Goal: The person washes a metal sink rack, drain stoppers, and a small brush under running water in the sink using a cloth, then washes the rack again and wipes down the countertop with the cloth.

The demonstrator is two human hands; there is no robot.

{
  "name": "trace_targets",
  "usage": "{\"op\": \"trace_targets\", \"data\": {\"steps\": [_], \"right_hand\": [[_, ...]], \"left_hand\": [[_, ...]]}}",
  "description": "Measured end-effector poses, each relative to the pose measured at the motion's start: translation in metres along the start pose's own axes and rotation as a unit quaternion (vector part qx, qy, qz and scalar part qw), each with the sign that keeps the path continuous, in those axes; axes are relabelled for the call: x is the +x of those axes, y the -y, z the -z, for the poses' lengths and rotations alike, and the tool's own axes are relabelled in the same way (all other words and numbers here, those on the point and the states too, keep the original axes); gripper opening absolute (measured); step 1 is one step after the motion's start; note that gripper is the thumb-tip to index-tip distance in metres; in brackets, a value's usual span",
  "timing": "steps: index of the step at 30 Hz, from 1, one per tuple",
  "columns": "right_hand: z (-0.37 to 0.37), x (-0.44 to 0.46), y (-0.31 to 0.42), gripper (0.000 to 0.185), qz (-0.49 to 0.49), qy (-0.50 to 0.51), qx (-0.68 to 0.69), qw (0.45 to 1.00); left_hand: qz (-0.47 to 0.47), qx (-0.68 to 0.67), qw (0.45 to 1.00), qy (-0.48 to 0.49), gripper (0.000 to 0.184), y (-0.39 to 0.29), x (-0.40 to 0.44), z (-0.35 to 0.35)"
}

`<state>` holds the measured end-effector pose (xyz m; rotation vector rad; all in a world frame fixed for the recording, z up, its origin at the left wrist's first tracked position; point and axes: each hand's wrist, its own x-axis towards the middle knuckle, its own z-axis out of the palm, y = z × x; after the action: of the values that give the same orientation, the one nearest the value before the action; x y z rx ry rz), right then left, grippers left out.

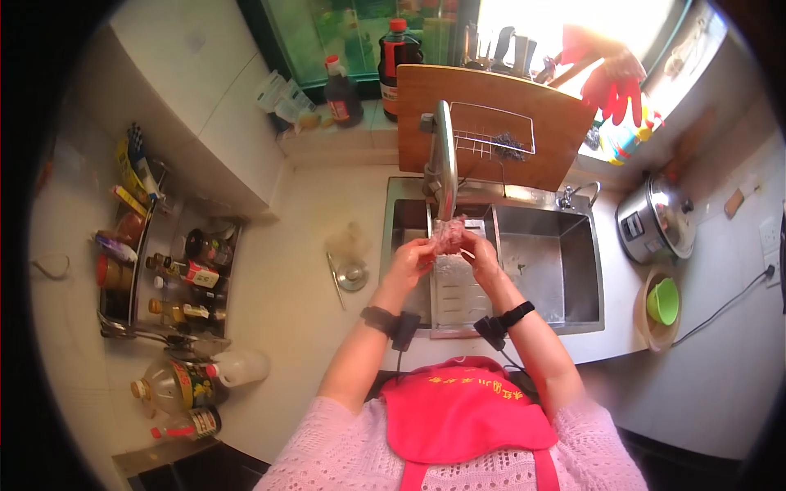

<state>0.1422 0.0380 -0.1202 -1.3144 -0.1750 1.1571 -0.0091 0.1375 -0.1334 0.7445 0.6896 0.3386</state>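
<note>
Both my hands hold a pinkish, ragged lump of raw meat (448, 236) right below the faucet (444, 155). My left hand (415, 260) grips its left side with bent fingers. On the right side, the fingers of my right hand (478, 250) close on it. Beneath the hands, a slotted metal drainboard (458, 299) lies over part of the steel sink (585, 262). A small dark green scrap rests in the right basin. Whether water is running is hard to make out.
Behind the faucet leans a wooden cutting board (417, 123) with a wire rack. A rice cooker (647, 225) and a green bowl (664, 301) stand at right. Bottles fill a rack (233, 278) at left. A small glass lid (352, 277) lies on the counter.
</note>
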Motion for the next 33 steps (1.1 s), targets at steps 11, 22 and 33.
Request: {"op": "trace_targets", "data": {"steps": [11, 22, 33], "right_hand": [[-0.020, -0.006, -0.009, 0.027, 0.065, 0.156, 0.011, 0.986], [0.006, 0.015, -0.018, 0.030, -0.008, 0.057, 0.033, 0.998], [0.007, -0.019, -0.017, 0.030, -0.062, -0.006, -0.131, 0.989]], "left_hand": [[0.125, -0.055, 0.990, 0.020, 0.048, -0.015, -0.027, -0.018], [-0.127, 0.014, 0.989, 0.069, 0.025, 0.004, 0.006, 0.006], [-0.093, -0.107, 0.979, 0.143, 0.041, -0.022, -0.003, -0.018]]}}
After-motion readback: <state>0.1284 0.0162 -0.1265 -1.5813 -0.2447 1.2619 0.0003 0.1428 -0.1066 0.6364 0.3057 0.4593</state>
